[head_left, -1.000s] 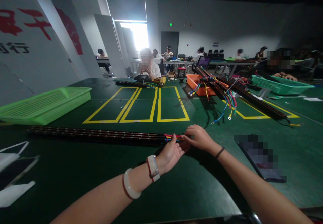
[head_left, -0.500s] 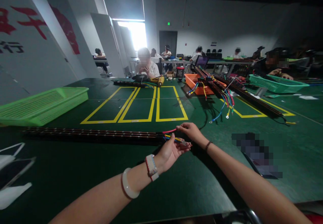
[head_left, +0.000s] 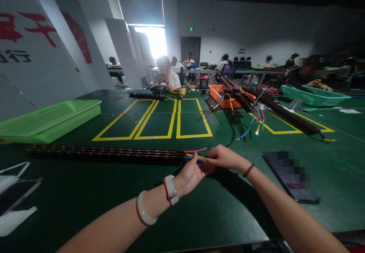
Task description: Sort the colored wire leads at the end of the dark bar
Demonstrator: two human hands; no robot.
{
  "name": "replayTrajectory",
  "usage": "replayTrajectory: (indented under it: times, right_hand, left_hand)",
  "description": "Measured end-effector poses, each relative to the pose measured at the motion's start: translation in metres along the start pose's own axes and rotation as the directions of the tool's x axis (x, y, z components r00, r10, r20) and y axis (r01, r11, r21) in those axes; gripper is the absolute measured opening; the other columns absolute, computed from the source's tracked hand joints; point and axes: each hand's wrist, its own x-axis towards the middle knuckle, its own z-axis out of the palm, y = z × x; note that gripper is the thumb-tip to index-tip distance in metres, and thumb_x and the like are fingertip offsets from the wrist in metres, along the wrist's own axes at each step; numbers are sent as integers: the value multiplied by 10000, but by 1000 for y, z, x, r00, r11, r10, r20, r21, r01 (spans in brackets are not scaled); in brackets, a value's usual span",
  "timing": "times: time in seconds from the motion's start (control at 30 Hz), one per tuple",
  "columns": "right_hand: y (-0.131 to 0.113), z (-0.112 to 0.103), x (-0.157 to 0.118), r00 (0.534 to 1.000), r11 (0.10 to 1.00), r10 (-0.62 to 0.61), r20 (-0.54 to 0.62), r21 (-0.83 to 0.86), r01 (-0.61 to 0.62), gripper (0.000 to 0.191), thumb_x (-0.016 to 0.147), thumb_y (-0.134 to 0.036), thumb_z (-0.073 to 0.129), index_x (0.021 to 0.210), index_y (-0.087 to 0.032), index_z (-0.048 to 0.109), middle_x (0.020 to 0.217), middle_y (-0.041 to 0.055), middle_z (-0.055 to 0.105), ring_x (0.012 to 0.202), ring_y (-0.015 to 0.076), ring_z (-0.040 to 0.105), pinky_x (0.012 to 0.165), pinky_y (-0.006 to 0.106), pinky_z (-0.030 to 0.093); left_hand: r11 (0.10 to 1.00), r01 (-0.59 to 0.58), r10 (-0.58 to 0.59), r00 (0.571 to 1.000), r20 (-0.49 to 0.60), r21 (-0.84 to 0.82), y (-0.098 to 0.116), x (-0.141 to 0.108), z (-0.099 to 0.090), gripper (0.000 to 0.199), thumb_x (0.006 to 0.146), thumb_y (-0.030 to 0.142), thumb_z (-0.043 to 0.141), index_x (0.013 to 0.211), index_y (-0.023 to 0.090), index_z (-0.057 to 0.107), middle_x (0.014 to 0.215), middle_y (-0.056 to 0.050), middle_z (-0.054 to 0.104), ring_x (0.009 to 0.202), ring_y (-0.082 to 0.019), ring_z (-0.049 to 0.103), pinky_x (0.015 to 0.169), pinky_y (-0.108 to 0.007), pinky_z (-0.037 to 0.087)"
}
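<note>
1. Left edge: green basket [head_left: 57, 119], beyond the bundle's far end. Crowding unlikely unless the bundle swings.
2. Lower left to centre: bundle [head_left: 108, 153] of long dark strips, flat on the table [head_left: 216, 215], wired end toward the hands. A hard tug on the wires could slide or twist it, or strain the joints.
3. Centre: left hand [head_left: 191, 177] palm up, thumb over the coloured wires [head_left: 197, 157], yellow and blue, fingers beneath. A slack thumb could let them spread.
4. Just above: red wire [head_left: 194, 151], loose, lug end free. Might snag on a finger, or get muddled with its neighbours.
5. Right of that: right hand [head_left: 224, 158], fingers drawn narrow at the wire ends; cannot tell what they pinch. Crossed wires possible, with fingers hiding the tips.
6. Right: phone [head_left: 293, 181] flat, apart from the right forearm. A wide elbow sweep could knock it.
</note>
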Motion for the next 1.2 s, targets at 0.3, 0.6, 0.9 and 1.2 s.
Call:
replayTrajectory:
  times: [0.3,0.6,0.9,1.2]
  right_hand:
    - [12,6,5,958,971,152,-242,-143,-191,452,873,-480,471,591,-142,575,553,9,518,507,79,378,503,224,195]
    - [27,24,16,911,936,348,-221,35,-350,543,835,-634,432,684,-155,638,600,23,574,530,98,457,493,217,241]
    - [12,-2,-6,926,820,244,287,449,-355,715,790,-737,365,619,-97,634,498,38,546,431,89,479,434,190,352]
    - [-6,4,-3,944,826,207,257,470,-309,615,773,-682,474,706,-98,654,607,44,602,434,67,489,392,158,353]
  left_hand:
    - [998,29,-25,997,-71,55,1,-3,7,559,924,485,261,865,33,584,915,-207,651,856,-226,642,890,-358,434]
    - [995,16,-7,996,-93,95,1,-9,5,576,908,543,242,746,103,577,598,-61,583,555,-136,567,588,-248,426]
    - [993,59,-48,994,-100,102,-2,-3,0,589,905,556,235,786,89,573,632,-45,535,544,-106,490,564,-228,355]
    - [999,7,-1,994,-109,52,-4,0,1,493,919,506,282,770,112,539,645,-29,512,568,-98,465,597,-225,356]
